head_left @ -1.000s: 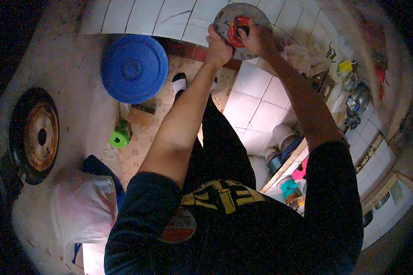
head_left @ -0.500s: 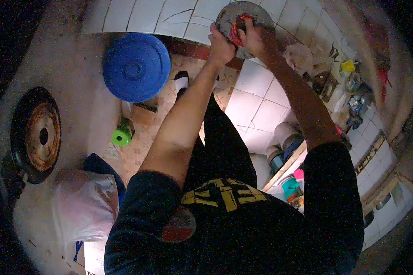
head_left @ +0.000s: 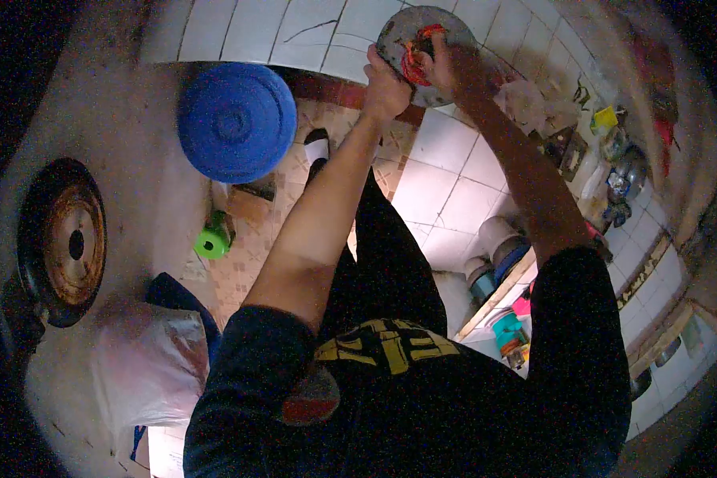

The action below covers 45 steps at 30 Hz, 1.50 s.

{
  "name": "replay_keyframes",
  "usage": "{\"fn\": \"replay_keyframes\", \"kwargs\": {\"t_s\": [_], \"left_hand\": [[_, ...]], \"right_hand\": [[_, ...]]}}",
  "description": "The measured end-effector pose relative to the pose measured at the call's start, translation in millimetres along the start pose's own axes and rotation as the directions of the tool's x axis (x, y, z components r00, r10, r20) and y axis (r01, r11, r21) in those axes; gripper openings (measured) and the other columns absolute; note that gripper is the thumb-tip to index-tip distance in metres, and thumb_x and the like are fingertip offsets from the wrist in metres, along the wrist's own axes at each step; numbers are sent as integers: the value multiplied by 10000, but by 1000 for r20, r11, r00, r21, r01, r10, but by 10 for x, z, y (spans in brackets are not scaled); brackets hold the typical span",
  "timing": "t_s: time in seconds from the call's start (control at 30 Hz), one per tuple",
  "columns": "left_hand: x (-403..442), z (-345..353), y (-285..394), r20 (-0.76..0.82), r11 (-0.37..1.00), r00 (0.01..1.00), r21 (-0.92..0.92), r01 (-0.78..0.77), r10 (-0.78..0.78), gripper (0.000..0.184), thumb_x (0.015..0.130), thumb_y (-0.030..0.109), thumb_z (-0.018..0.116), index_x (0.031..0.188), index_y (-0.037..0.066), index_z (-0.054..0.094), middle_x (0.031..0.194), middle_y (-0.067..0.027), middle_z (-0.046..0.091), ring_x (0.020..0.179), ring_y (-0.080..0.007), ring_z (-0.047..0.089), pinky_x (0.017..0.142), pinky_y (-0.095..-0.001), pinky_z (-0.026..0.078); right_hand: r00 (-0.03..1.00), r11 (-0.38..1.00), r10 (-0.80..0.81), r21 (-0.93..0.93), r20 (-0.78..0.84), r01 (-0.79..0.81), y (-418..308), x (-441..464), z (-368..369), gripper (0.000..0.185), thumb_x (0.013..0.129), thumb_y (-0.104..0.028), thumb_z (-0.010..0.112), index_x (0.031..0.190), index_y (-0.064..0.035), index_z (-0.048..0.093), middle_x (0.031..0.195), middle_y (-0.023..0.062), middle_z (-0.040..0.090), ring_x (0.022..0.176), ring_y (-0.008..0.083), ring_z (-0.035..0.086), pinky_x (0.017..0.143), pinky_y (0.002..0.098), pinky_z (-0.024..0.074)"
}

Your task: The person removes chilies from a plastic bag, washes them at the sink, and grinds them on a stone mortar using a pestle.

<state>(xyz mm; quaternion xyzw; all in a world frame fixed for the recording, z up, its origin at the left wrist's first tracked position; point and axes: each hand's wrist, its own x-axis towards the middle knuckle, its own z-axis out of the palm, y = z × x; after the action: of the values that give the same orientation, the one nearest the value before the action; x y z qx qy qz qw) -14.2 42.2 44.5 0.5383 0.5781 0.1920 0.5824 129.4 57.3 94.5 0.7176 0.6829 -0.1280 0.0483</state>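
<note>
A round grey dish (head_left: 396,36) is at the top of the view, by the white tiled counter (head_left: 307,36). My left hand (head_left: 388,92) is closed on its near left rim, thumb up along the edge. Over the dish, the fingers of my right hand (head_left: 452,72) are bent and pressed onto a crumpled red and orange piece (head_left: 413,65). Its kind cannot be made out, and my right hand partly covers it.
A blue round lid or tub (head_left: 235,123) stands left below the counter. A black pan (head_left: 73,239) hangs on the left wall, above a filled plastic bag (head_left: 147,366). Jars (head_left: 503,331) fill a shelf at right; a yellow item (head_left: 605,118) lies among clutter.
My right hand and the red piece have shifted slightly over the dish. My left hand keeps its hold on the rim. The whole view has moved down a little.
</note>
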Motion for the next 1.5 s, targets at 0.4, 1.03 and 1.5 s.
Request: {"fn": "replay_keyframes", "kwargs": {"t_s": [0.4,1.03,1.5], "left_hand": [[-17,-13,40,-8,999,999,39,32,-32,907,754,67,595,1390,-1,-47,1230,-368,325,1092,-519,434,983,-484,382],[401,244,-480,-53,976,977,-45,-211,209,914,738,84,609,1368,-20,-45,1197,-405,344,1082,-539,425,964,-507,385],[244,254,-162,-37,982,982,25,-185,186,930,750,100,606,1387,-1,-64,1215,-414,320,1070,-542,443,953,-503,397]], "right_hand": [[933,945,-248,149,-262,292,-72,-135,-121,379,898,-343,535,1141,-63,454,651,206,618,582,380,623,548,493,502],[972,996,-39,-87,-231,20,13,-92,117,363,891,-315,542,1119,-43,466,670,231,617,625,415,627,553,504,503],[999,991,39,126,24,-41,107,-14,-148,398,887,-340,543,1117,-25,466,654,223,615,602,412,622,552,506,497]]}}
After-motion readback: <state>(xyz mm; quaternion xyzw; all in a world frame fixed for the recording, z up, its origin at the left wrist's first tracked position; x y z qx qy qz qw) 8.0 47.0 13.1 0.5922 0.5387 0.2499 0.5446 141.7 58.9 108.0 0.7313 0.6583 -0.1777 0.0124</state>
